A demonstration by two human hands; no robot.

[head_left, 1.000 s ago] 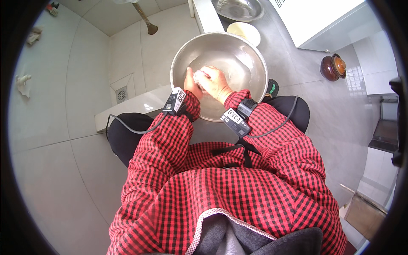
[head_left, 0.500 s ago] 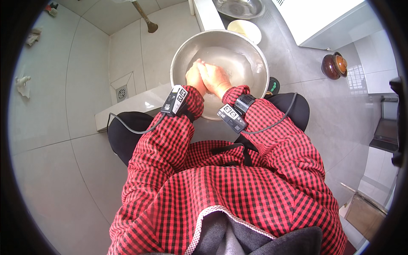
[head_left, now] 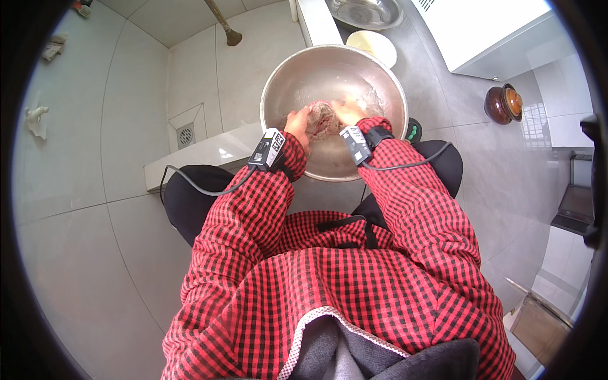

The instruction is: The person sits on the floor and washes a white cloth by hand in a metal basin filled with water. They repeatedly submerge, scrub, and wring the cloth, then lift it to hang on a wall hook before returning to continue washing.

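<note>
Where my red-and-black checked jacket [head_left: 329, 272] ends at the cuffs, a small box is strapped at each wrist, left [head_left: 269, 151] and right [head_left: 356, 145], each trailing a grey cable. Knees in dark trousers [head_left: 193, 202], set wide apart. Left hand [head_left: 299, 125]: fingers curved against the near-left edge of a greyish-pink, rough-surfaced lump [head_left: 323, 120]. Right hand [head_left: 349, 113]: at the lump's right edge, fingers partly hidden; cannot tell whether either hand pinches it. Hands apart, lump between them, inside a wide metal bowl [head_left: 288, 79]. Liquid glints on the bowl's far-right inner wall. Just right of the bowl, a dark shoe with green spots [head_left: 413, 131]. Left, across a pale ledge [head_left: 221, 152], a round floor drain [head_left: 185, 135]. Farther right, a brown jar with orange lid [head_left: 499, 106]. Beyond the bowl, a cream dish [head_left: 380, 45]; past that, a shiny metal basin [head_left: 367, 12].
</note>
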